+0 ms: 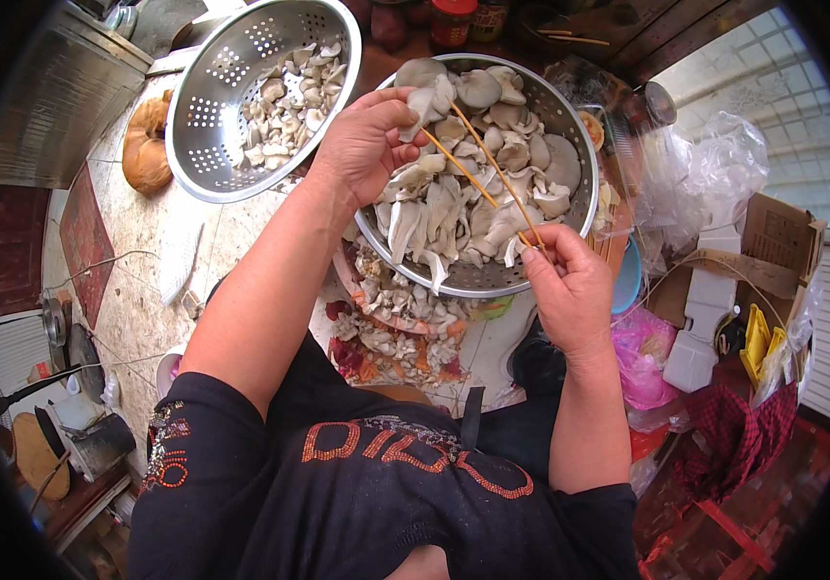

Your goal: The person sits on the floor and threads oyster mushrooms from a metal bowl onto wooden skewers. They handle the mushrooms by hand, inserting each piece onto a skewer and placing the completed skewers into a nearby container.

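Note:
A steel colander (587,145) heaped with grey-white oyster mushrooms (451,196) sits before me at the centre. Above its left rim, my left hand (371,138) pinches an oyster mushroom (418,109) between thumb and fingers. My right hand (571,283), at the colander's lower right rim, grips two thin wooden sticks (505,181) like chopsticks. Their far tips spread apart and reach up to the mushrooms by my left hand; whether a tip has pierced one is not plain. To the upper left, a second, tilted steel colander (205,156) holds smaller mushroom pieces (292,109).
Below the full colander lies a basket (350,279) with mushroom scraps. A brown dog (145,148) lies curled on the tiled floor beside the left colander. Red-lidded jar (453,18) stands behind. Clear plastic bags (705,159), a cardboard box (774,239) and a pink bag (640,359) are at right.

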Available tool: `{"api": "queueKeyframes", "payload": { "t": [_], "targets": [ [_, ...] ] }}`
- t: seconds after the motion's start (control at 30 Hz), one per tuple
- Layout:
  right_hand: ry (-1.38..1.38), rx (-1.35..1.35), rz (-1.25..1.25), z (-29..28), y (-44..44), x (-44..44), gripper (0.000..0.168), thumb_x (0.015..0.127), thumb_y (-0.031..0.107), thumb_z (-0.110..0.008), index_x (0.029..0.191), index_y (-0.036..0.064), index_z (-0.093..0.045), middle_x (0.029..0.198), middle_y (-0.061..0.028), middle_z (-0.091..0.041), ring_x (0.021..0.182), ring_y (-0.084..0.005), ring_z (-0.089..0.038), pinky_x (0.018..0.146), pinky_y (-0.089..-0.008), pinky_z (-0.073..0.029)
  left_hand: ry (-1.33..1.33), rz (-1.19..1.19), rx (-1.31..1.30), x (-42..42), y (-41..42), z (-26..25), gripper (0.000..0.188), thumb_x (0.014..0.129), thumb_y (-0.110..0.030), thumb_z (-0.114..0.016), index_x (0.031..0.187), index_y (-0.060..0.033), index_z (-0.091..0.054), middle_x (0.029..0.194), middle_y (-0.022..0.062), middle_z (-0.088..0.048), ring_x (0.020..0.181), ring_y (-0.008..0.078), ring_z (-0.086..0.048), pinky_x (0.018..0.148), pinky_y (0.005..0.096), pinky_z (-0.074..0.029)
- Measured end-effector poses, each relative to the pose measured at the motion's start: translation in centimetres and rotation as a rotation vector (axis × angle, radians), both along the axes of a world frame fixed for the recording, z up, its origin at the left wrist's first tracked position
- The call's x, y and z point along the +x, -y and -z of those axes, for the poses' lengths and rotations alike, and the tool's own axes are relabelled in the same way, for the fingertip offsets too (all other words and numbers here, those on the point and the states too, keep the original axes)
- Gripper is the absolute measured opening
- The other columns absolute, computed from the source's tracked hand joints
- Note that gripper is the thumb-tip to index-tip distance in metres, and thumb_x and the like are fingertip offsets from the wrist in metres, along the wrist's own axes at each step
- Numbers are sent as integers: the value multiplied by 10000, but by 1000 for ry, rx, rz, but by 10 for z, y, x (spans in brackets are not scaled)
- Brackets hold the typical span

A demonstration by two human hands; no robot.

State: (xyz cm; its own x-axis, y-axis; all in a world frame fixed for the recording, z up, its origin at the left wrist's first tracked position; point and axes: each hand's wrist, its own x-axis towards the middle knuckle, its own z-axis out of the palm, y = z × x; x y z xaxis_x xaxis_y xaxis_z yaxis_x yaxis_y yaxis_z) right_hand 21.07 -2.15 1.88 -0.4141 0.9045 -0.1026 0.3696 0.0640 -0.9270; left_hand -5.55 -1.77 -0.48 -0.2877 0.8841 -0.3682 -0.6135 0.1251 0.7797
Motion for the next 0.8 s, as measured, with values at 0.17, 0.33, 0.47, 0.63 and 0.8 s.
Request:
{"api": "queueKeyframes", "payload": {
  "t": [0.17,0.33,0.47,0.63,0.8],
  "targets": [
    [15,-35,30,-3,0,2,116,851,37,-637,964,13,-648,676,15,-567,599,-52,-481,547,-224,-408,-88,31,-24,0,1,-2,336,842,-12,-648,1165,-9,-552,935,69,-637,754,154,-649,615,232,-524],
    [38,-4,50,-4,-1,6,104,850,33,-633,950,11,-650,686,14,-574,610,-55,-485,558,-226,-411,-200,110,-68,5,3,-5,412,835,-37,-685,1218,-5,-535,930,68,-651,777,166,-658,625,220,-504],
    [90,30,46,-7,-2,9,94,850,31,-629,939,8,-651,690,13,-575,612,-55,-487,561,-225,-412,-161,143,-118,18,6,-8,511,824,-43,-700,1287,-5,-488,917,68,-659,792,171,-660,626,219,-484],
    [76,5,44,-6,0,8,101,848,34,-626,941,2,-651,687,1,-582,614,-62,-500,566,-235,-425,-68,208,-143,35,8,0,630,802,-8,-717,1341,36,-394,944,148,-677,747,189,-680,546,217,-493],
    [104,50,5,2,0,1,116,848,40,-624,955,1,-649,691,-41,-611,625,-76,-537,582,-256,-451,64,263,-170,67,19,7,632,785,-13,-741,1316,22,-399,919,132,-685,675,189,-666,584,250,-522]
  ]
}}
